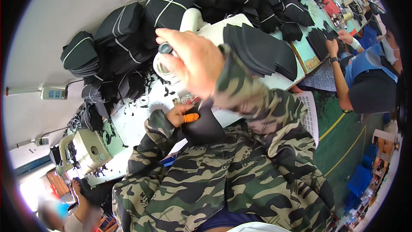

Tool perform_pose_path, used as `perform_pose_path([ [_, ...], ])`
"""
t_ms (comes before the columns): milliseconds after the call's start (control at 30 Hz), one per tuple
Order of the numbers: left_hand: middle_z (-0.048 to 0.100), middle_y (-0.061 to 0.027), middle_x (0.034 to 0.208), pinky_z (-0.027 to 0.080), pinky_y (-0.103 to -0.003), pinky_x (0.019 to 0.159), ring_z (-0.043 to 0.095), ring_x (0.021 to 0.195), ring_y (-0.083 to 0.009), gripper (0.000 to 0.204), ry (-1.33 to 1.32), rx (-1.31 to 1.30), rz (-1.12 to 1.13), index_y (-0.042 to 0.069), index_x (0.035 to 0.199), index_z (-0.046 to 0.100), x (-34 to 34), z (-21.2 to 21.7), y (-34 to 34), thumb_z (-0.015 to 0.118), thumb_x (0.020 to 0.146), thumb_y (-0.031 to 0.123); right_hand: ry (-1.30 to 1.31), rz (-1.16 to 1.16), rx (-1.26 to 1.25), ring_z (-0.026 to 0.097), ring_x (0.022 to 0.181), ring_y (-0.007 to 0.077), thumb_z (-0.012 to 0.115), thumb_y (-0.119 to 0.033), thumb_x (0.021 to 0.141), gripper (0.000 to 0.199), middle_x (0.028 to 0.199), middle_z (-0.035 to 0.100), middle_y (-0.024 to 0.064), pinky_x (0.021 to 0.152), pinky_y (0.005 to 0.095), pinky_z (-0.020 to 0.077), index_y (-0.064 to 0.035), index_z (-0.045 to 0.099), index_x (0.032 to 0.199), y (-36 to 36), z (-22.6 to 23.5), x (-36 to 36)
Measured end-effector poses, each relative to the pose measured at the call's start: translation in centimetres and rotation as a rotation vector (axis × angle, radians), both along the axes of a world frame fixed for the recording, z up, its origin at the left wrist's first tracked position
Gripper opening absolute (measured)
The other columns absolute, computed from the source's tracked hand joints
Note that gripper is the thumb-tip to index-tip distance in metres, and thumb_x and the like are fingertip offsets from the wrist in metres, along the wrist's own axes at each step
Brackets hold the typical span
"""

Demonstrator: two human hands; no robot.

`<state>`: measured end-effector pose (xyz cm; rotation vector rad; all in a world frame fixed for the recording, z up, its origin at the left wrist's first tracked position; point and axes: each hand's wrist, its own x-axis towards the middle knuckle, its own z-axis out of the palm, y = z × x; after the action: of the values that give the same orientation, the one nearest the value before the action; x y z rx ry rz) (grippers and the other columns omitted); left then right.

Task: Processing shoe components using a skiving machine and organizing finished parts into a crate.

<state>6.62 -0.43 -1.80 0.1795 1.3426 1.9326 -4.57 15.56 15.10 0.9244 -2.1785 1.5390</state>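
My right hand [195,60] is raised over a white sewing machine [192,19], partly covering it. Its thumb and forefinger close around a small dark round knob [165,48] at the machine's end. Lower down, my left hand [182,117], with an orange finger cot [191,117] on one finger, grips a black curved fabric panel [204,126] at its edge. That panel hangs in front of my body, its upper part hidden under my right wrist. The needle area lies mostly behind my right hand.
A fanned stack of black panels [259,49] lies on the table to the right. Tied black bundles [120,21] pile up along the back. Black scraps litter the white tabletop [128,122]. Another sewing machine [88,150] stands left. Co-workers sit at right [369,68] and lower left.
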Motion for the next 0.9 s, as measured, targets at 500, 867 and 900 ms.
perform_pose_path([
  [500,0.064,-0.0015,0.082,0.044,-0.021,0.068,0.056,0.071,-0.0073,0.023,-0.139,-0.495,0.004,-0.002,0.099,0.063,-5.5,0.4,-3.4,0.057,0.087,0.017,-0.444,-0.021,0.192,0.061,0.066,0.0122,0.063,-0.007,0.078,0.014,0.077,0.064,0.0115,0.059,0.0233,0.0471,0.0018,0.063,0.089,7.0,-9.2,2.8],
  [867,0.061,0.0005,0.074,0.043,-0.020,0.063,0.054,0.067,-0.0061,0.019,-0.078,-0.514,0.134,0.000,0.088,0.063,-6.7,0.1,0.3,0.056,0.087,0.017,-0.200,0.073,0.917,0.056,0.078,0.0297,0.065,-0.021,0.071,0.023,0.076,0.059,0.0109,0.069,0.0404,0.0444,-0.0045,0.058,0.086,5.6,-11.5,1.1],
  [900,0.060,-0.0002,0.072,0.044,-0.021,0.057,0.055,0.062,-0.0071,0.019,-0.146,-0.465,0.221,0.001,0.086,0.063,-6.3,0.1,0.6,0.057,0.086,0.019,-0.242,0.078,0.871,0.058,0.077,0.0303,0.064,-0.019,0.072,0.019,0.077,0.060,0.0112,0.068,0.0408,0.0455,-0.0047,0.058,0.084,5.8,-11.6,1.4],
])
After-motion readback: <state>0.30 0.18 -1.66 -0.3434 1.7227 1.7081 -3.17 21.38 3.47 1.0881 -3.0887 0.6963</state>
